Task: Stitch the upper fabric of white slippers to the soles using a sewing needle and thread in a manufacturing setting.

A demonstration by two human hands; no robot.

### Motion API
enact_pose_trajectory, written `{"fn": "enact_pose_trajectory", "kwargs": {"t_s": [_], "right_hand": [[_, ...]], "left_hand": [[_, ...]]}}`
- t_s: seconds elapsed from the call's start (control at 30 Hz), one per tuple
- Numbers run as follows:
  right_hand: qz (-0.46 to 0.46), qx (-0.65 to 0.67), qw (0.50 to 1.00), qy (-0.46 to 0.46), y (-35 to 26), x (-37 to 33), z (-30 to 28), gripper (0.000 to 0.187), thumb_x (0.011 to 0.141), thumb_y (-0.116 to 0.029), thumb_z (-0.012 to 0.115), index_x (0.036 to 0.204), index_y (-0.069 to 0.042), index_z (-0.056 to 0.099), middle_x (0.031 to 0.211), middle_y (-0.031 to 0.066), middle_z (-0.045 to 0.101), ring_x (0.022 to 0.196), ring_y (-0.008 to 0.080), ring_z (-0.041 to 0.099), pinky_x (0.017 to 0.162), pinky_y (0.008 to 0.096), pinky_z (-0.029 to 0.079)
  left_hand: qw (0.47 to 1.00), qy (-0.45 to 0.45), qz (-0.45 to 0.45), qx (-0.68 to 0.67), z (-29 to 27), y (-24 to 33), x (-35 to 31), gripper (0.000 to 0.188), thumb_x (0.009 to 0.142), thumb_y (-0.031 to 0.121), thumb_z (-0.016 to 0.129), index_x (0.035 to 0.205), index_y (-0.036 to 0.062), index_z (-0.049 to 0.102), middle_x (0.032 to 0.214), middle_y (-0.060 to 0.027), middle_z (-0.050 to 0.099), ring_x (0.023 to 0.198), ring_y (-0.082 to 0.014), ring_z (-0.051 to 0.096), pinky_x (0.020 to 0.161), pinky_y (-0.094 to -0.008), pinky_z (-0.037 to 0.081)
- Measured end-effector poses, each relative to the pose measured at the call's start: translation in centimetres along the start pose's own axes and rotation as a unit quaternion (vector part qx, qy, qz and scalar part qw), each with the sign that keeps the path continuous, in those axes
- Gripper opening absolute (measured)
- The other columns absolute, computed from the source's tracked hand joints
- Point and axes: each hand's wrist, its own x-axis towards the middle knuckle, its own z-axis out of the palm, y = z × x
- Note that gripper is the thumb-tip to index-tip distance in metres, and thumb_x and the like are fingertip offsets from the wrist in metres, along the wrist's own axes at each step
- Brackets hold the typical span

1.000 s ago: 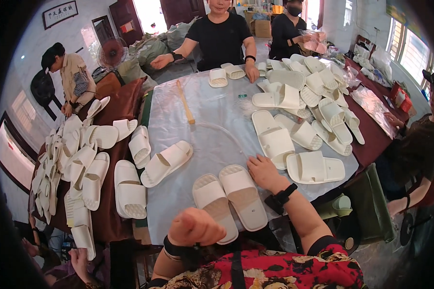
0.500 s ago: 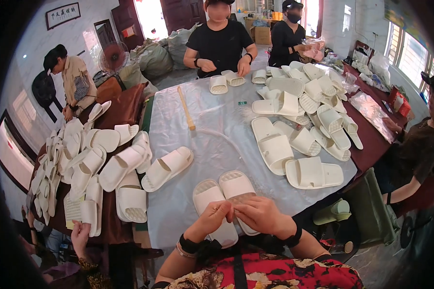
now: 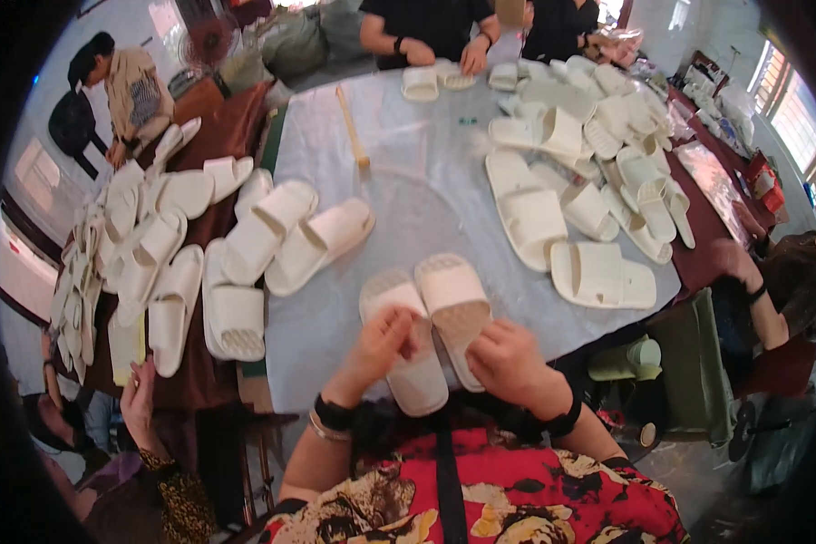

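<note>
A pair of cream slippers lies at the near edge of the sheet-covered table, toes pointing away from me. Over the left slipper (image 3: 419,385) is my left hand (image 3: 381,346), its fingers curled together and a little blurred. My right hand (image 3: 510,363) is closed in a pinch beside the right slipper (image 3: 453,295), at the edge of its sole. Whatever is between the fingers of either hand, if anything, is too small or hidden to make out. To the left lies another cream slipper (image 3: 322,245), turned at a slant.
Cream slippers are heaped at left (image 3: 145,245) and right (image 3: 607,172). A yellow stick (image 3: 349,127) lies on the pale plastic sheet (image 3: 322,159). Another person's hand (image 3: 139,390) reaches in at lower left. People stand across the table; one sits at right by a green chair (image 3: 689,363).
My hands have moved apart from where they met over the pair. The view has tilted down. At the right, the seated person's hand has risen, and some slippers in the left heap have shifted.
</note>
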Motion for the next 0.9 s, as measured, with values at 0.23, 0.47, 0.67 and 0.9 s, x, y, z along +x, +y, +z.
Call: {"fn": "enact_pose_trajectory", "kwargs": {"t_s": [0.23, 0.47, 0.67, 0.9], "right_hand": [[0.044, -0.015, 0.999, -0.012, -0.4, -1.5, 0.0, 0.014, 0.069, -0.009, 0.066, 0.064, -0.007, 0.053, 0.063, 0.0071, 0.054, 0.061, 0.0262, 0.055, 0.056, 0.0388, 0.044], [0.039, -0.016, 0.997, -0.058, -1.7, -2.9, 0.3, 0.016, 0.071, -0.011, 0.065, 0.062, -0.009, 0.053, 0.059, 0.0055, 0.054, 0.059, 0.0254, 0.056, 0.055, 0.0390, 0.044], [0.039, -0.034, 0.993, -0.104, -1.9, -2.6, 1.7, 0.016, 0.073, -0.015, 0.064, 0.063, -0.009, 0.053, 0.056, 0.0081, 0.057, 0.056, 0.0276, 0.059, 0.053, 0.0405, 0.047], [0.080, -0.041, 0.991, -0.099, -1.2, 1.5, 6.6, 0.014, 0.081, -0.016, 0.055, 0.071, -0.006, 0.054, 0.061, 0.0136, 0.061, 0.056, 0.0315, 0.062, 0.049, 0.0435, 0.047]], "left_hand": [[0.961, 0.195, 0.124, 0.149, -5.8, -1.8, 2.1, 0.024, 0.097, 0.020, 0.051, 0.107, -0.0008, 0.056, 0.083, -0.0043, 0.061, 0.077, -0.0105, 0.057, 0.069, -0.0244, 0.047], [0.940, 0.153, 0.064, 0.298, -5.4, -2.5, 2.4, 0.026, 0.091, 0.014, 0.056, 0.111, -0.0022, 0.060, 0.104, -0.0130, 0.065, 0.092, -0.0204, 0.061, 0.084, -0.0316, 0.047], [0.924, 0.158, 0.060, 0.343, -5.0, -2.2, 2.3, 0.028, 0.090, 0.014, 0.057, 0.112, -0.0026, 0.059, 0.105, -0.0161, 0.064, 0.097, -0.0239, 0.061, 0.085, -0.0332, 0.047], [0.917, 0.192, 0.105, 0.334, -5.2, -3.3, 2.1, 0.035, 0.086, 0.012, 0.059, 0.118, -0.0020, 0.055, 0.110, -0.0162, 0.060, 0.091, -0.0278, 0.061, 0.081, -0.0346, 0.049]]}}
